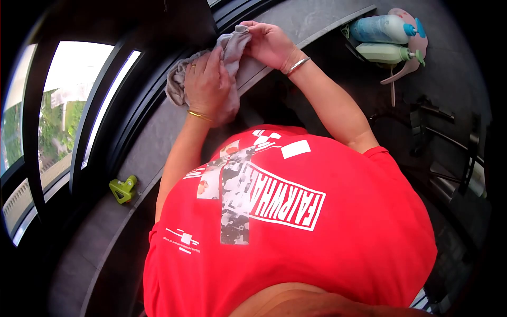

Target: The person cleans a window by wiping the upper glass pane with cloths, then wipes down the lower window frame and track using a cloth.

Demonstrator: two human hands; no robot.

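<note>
A crumpled greyish cloth (231, 51) is bunched over the grey ledge below the window frame, near the top of the view. My left hand (207, 82), with a ring and a gold bangle at the wrist, lies on the cloth and presses its folds, fingers together. To its right, my right hand (268, 44), with a silver bangle, pinches the cloth's upper corner between thumb and fingers. Part of the cloth hangs below my left hand toward the red shirt.
A green plastic tool (123, 189) sits on the grey ledge (79, 259) at the left. Windows with black frames run along the left side. At the upper right are a blue-and-white pump bottle (381, 29) and a pale green one (383, 53).
</note>
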